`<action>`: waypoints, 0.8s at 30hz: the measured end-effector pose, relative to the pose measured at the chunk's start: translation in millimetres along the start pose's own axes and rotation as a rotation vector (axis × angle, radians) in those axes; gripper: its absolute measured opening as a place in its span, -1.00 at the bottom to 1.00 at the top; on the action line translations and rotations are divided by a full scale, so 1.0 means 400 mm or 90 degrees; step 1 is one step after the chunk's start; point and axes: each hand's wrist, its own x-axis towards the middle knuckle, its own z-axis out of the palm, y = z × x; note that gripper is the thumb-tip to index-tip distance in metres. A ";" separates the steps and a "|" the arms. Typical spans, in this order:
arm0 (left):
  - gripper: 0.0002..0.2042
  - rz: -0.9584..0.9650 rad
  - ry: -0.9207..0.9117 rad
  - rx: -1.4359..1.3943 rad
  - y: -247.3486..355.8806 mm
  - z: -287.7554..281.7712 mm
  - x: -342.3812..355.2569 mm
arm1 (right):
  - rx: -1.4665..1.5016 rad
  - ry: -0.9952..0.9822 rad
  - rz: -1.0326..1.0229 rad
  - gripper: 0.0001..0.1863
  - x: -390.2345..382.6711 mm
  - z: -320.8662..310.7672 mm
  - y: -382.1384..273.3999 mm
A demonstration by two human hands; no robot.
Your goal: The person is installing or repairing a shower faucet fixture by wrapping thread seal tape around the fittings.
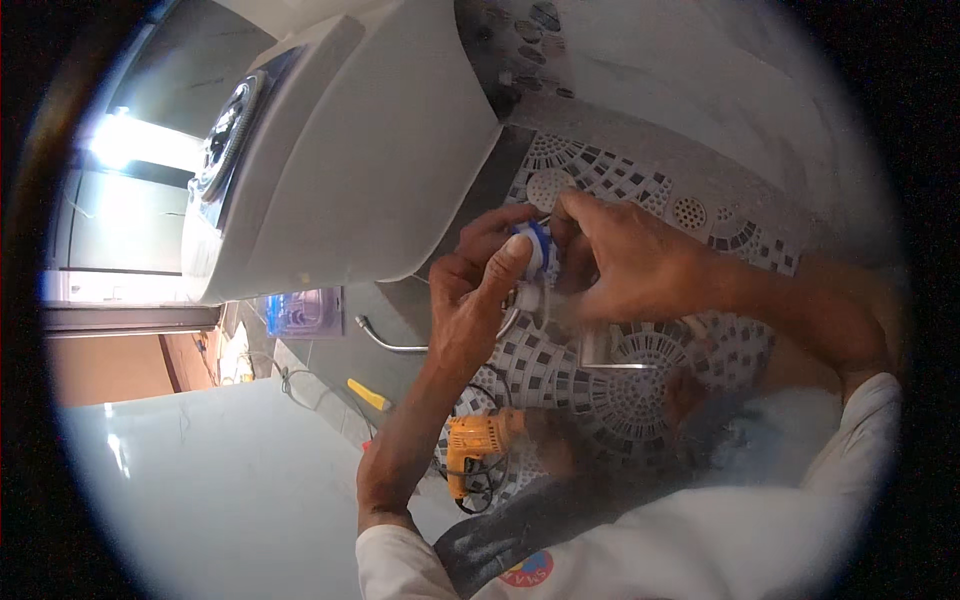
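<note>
Both of my hands are together in front of me above the patterned floor. My left hand [468, 300] is closed around a small white roll with a blue rim [541, 243], which looks like thread seal tape; its thumb presses on the white face. From the right, my right hand [645, 262] meets it with bent fingers, close against the roll. What those fingertips pinch, if anything, is hidden. Just below the roll shows a whitish fitting [528, 297], partly covered by the left hand.
An orange power drill [474, 448] with a black cord lies below my hands. Left of it are a yellow-handled tool [368, 394], a curved metal pipe [392, 348] and a clear plastic package [308, 312]. A round floor drain [690, 212] lies beyond my right wrist. A large white fixture [370, 150] rises at upper left.
</note>
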 end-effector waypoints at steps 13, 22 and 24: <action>-0.72 -0.021 -0.070 -0.157 0.035 0.008 -0.027 | -0.020 0.037 0.060 -0.40 0.005 -0.024 0.043; -0.78 -0.119 -0.098 -0.086 0.050 -0.059 -0.063 | 0.043 0.067 0.078 -0.43 0.009 -0.060 0.037; -0.74 -0.067 -0.136 -0.041 0.034 -0.067 -0.054 | 0.036 0.074 0.076 -0.44 0.008 -0.063 0.035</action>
